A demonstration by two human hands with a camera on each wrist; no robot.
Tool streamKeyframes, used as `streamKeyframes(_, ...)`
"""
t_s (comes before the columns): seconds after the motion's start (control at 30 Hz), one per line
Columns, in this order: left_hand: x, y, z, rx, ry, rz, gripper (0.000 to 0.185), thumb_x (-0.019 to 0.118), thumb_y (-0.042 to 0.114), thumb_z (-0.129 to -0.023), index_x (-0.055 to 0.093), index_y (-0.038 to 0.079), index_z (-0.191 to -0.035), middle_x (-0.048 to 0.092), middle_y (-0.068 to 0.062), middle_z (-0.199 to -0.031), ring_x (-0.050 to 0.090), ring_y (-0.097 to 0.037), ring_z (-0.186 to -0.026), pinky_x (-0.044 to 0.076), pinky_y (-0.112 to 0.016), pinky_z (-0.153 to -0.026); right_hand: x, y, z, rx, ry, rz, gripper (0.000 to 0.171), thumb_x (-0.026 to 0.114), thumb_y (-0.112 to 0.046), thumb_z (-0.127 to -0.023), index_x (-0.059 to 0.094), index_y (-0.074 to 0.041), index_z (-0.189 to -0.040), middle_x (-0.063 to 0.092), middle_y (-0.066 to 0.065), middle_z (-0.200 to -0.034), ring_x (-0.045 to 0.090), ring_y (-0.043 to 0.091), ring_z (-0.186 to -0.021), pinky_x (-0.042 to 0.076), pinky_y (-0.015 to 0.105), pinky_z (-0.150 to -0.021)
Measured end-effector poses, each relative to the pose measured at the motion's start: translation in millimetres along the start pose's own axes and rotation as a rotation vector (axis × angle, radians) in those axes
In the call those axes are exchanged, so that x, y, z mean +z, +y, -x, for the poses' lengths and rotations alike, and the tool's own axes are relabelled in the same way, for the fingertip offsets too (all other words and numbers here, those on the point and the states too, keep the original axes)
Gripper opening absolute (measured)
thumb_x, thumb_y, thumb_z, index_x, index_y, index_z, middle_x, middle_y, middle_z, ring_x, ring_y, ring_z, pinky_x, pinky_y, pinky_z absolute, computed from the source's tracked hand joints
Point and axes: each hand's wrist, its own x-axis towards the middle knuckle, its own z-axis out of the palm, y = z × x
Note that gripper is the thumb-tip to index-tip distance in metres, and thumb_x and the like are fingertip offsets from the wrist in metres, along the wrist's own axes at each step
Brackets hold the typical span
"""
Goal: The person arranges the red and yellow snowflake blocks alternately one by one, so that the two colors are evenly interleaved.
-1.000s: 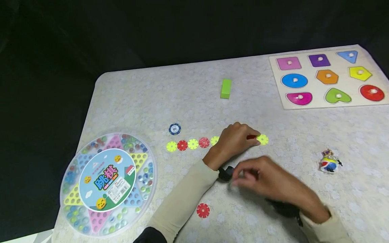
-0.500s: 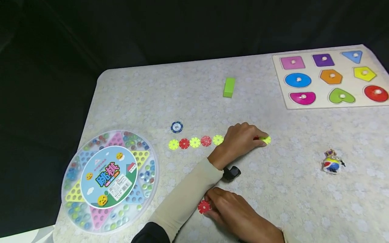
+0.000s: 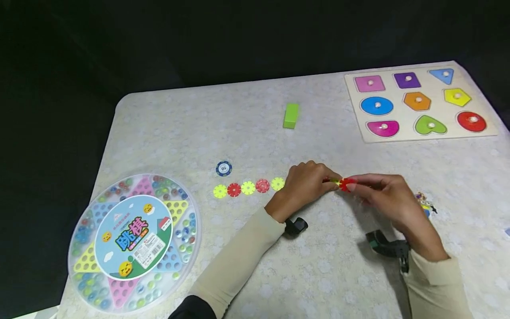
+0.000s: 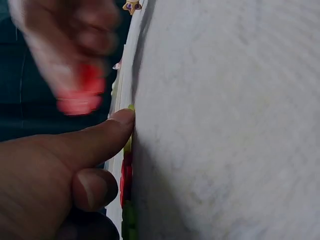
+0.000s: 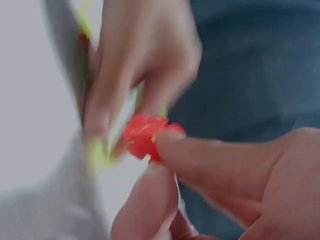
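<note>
My left hand (image 3: 307,182) lies low over the right part of a row of yellow and red notched plastic discs (image 3: 248,188), hiding some of them. Its thumb and fingers pinch the yellow disc (image 5: 98,155) at the row's right end. Opposite it, my right hand (image 3: 392,199) pinches a red notched disc (image 3: 344,184) between thumb and forefinger. In the head view that red disc overlaps the yellow one's edge; in the left wrist view the red disc (image 4: 80,95) is blurred and raised above the left thumb.
A blue poker chip (image 3: 224,168) lies above the row. The round marble game board (image 3: 195,230) is at left, a green block (image 3: 291,116) farther back, and a shape puzzle board (image 3: 356,119) at back right. A small figurine (image 3: 427,206) is partly behind the right hand.
My right hand has moved down to the loose red disc near the left forearm, picked it up and brought it to the row's right end. The left hand stays at the row.
</note>
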Motion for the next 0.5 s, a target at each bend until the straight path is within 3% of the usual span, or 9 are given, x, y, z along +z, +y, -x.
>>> streamKeyframes(0.07, -0.6, -0.4, -0.6, -0.001, 0.001, 0.013, 0.026, 0.069, 0.039, -0.094, 0.074, 0.035, -0.119, 0.074, 0.012, -0.116, 0.068, -0.006, -0.086, 0.040, -0.019, -0.049, -15.4, 9.5, -16.2, 0.144, -0.023, 0.044, 0.044, 0.065, -0.031, -0.098, 0.066, 0.005, -0.124, 0.070, -0.010, -0.084, 0.062, 0.007, -0.069, 0.053, 0.027, -0.062)
streamKeyframes(0.13, -0.6, 0.7, -1.9, -0.007, -0.006, 0.025, 0.027, 0.069, 0.039, -0.093, 0.074, 0.035, -0.120, 0.073, 0.013, -0.118, 0.069, -0.006, -0.091, 0.041, -0.019, -0.051, -22.9, 15.4, -24.9, 0.202, -0.039, 0.082, 0.046, 0.066, -0.033, -0.097, 0.065, 0.005, -0.124, 0.071, -0.008, -0.083, 0.061, 0.007, -0.070, 0.051, 0.027, -0.062)
streamKeyframes(0.5, 1.7, 6.0, -7.8, 0.013, -0.051, 0.043, 0.029, 0.069, 0.034, -0.094, 0.073, 0.031, -0.123, 0.074, 0.011, -0.110, 0.066, -0.002, -0.091, 0.045, -0.017, -0.060, -22.0, 14.1, -27.2, 0.238, 0.162, 0.239, 0.034, 0.075, -0.029, -0.089, 0.075, 0.000, -0.105, 0.071, -0.003, -0.070, 0.057, 0.011, -0.065, 0.040, 0.032, -0.058)
